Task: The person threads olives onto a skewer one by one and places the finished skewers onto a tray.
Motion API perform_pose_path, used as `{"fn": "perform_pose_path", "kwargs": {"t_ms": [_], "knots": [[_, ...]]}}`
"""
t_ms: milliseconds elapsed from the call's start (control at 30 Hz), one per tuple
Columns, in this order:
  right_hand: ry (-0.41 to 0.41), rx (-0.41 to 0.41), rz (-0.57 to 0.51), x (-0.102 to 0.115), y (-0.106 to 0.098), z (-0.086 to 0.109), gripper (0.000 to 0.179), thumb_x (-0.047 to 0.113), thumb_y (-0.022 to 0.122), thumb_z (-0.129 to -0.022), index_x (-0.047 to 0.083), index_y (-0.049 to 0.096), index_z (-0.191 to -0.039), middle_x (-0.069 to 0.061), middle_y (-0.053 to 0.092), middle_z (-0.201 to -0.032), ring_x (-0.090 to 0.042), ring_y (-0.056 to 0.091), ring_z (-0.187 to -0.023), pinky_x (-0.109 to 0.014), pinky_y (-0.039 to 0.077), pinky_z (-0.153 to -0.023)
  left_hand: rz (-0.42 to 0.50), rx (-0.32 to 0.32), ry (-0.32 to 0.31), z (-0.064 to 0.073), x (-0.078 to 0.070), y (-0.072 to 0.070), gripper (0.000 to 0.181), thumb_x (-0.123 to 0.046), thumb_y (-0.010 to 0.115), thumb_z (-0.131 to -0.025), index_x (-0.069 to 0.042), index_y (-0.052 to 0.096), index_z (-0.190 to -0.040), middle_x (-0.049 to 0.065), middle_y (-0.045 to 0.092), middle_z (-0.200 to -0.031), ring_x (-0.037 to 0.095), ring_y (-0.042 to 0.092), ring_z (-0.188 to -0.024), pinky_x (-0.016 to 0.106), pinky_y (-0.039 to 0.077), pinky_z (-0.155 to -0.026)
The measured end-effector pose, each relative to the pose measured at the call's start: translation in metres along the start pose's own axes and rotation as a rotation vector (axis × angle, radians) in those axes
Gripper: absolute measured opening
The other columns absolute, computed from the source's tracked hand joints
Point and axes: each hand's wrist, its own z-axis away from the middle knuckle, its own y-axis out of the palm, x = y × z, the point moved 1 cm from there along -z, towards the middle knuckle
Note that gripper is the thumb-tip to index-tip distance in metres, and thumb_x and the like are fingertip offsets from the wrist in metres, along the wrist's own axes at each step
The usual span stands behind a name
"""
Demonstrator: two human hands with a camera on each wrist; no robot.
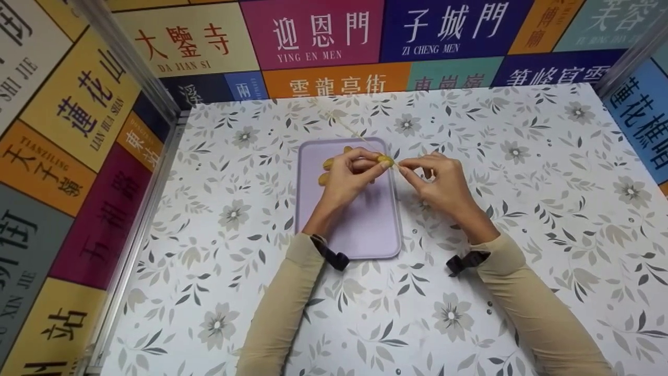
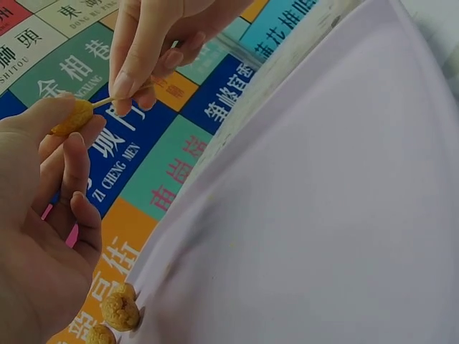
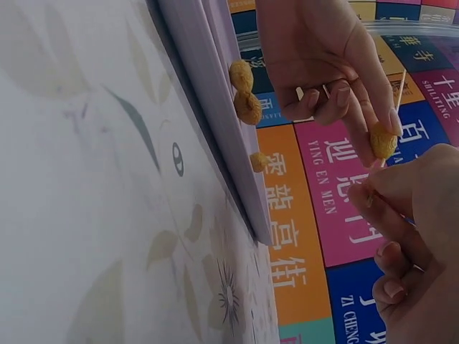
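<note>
Above the far right of the tray (image 1: 365, 235), a thin stick (image 3: 401, 97) pierces one oval yellow piece (image 1: 385, 160); the left hand (image 1: 347, 177) pinches the piece, the facing right hand (image 1: 441, 180) the stick.

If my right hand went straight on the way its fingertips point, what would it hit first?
Most likely the yellow piece the left hand pinches, on the thin stick the right hand holds; the gap is hard to judge.

passable: table (image 1: 563, 219) right of right hand (image 1: 441, 180), near-right tray (image 1: 373, 235) corner | obstacles: left hand (image 1: 347, 175) above tray, far-left pieces (image 1: 323, 179)
</note>
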Motion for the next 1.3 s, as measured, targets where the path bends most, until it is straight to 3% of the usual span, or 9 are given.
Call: {"fn": "perform_pose_path", "kwargs": {"t_ms": [233, 433, 600, 733, 900, 1100, 1200, 1300], "knots": [[-0.006, 0.009, 0.014, 0.0, 0.002, 0.001, 0.012, 0.017, 0.086, -0.096, 0.013, 0.087, -0.107, -0.002, 0.085, -0.098, -0.027, 0.06, -0.074, -0.025, 0.043, -0.07, -0.025, -0.02, 0.001, 0.001, 0.0, 0.001, 0.021, -0.017, 0.084, -0.097, -0.004, 0.076, -0.111, 0.008, 0.085, -0.109, 0.008, 0.075, -0.082, 0.025, 0.057, -0.072], [-0.005, -0.004, 0.037, 0.001, 0.006, 0.002, 0.011, 0.017, 0.086, -0.095, 0.011, 0.087, -0.104, -0.004, 0.085, -0.096, -0.03, 0.063, -0.074, -0.02, 0.042, -0.07, -0.031, 0.006, 0.001, 0.001, 0.001, 0.002, 0.025, -0.018, 0.085, -0.097, -0.003, 0.076, -0.115, 0.009, 0.084, -0.111, 0.011, 0.077, -0.086, 0.027, 0.06, -0.074], [-0.015, -0.029, 0.05, 0.0, 0.004, 0.002, 0.01, 0.015, 0.084, -0.096, 0.008, 0.086, -0.104, -0.006, 0.084, -0.095, -0.026, 0.062, -0.074, -0.026, 0.044, -0.07, -0.07, 0.05, -0.035, 0.0, -0.005, -0.003, 0.032, -0.024, 0.085, -0.097, -0.008, 0.077, -0.123, 0.005, 0.084, -0.115, 0.015, 0.08, -0.095, 0.031, 0.063, -0.08], [-0.023, -0.062, 0.043, -0.002, 0.003, 0.001, 0.009, 0.01, 0.084, -0.096, 0.007, 0.086, -0.104, -0.008, 0.084, -0.094, -0.025, 0.061, -0.073, -0.026, 0.044, -0.07, -0.217, 0.051, 0.018, -0.003, -0.015, -0.015, 0.034, -0.03, 0.085, -0.097, -0.013, 0.079, -0.125, -0.001, 0.084, -0.114, 0.015, 0.078, -0.091, 0.032, 0.062, -0.079], [-0.024, -0.08, 0.029, -0.006, 0.003, 0.001, 0.008, 0.009, 0.084, -0.096, 0.007, 0.086, -0.103, -0.008, 0.084, -0.093, -0.022, 0.059, -0.072, -0.021, 0.042, -0.07, -0.459, -0.044, 0.072, -0.006, -0.021, -0.041, 0.021, -0.027, 0.081, -0.101, -0.016, 0.083, -0.118, -0.003, 0.085, -0.105, 0.013, 0.071, -0.082, 0.027, 0.055, -0.074], [-0.017, -0.085, 0.018, -0.009, 0.004, 0.002, 0.008, 0.007, 0.083, -0.095, 0.006, 0.086, -0.102, -0.008, 0.084, -0.091, -0.026, 0.058, -0.07, -0.022, 0.04, -0.069, -0.76, -0.071, -0.011, -0.004, -0.019, -0.063, 0.012, -0.014, 0.079, -0.101, -0.012, 0.085, -0.111, 0.002, 0.082, -0.101, 0.017, 0.07, -0.087, 0.028, 0.053, -0.079], [-0.007, -0.078, 0.022, -0.009, 0.005, 0.002, 0.008, 0.007, 0.083, -0.096, 0.006, 0.086, -0.103, -0.008, 0.083, -0.091, -0.022, 0.056, -0.071, -0.021, 0.039, -0.069, -0.852, -0.046, -0.066, -0.001, -0.018, -0.065, 0.012, -0.013, 0.08, -0.099, -0.011, 0.084, -0.11, 0.004, 0.082, -0.1, 0.018, 0.073, -0.093, 0.032, 0.056, -0.087], [0.003, -0.072, 0.028, -0.009, 0.005, 0.003, 0.008, 0.008, 0.082, -0.096, 0.005, 0.086, -0.104, -0.008, 0.083, -0.091, -0.019, 0.055, -0.071, -0.021, 0.038, -0.069, -0.956, -0.019, -0.061, 0.0, -0.016, -0.062, 0.014, -0.018, 0.081, -0.099, -0.013, 0.085, -0.11, 0.003, 0.083, -0.098, 0.021, 0.071, -0.097, 0.036, 0.055, -0.093]]}}
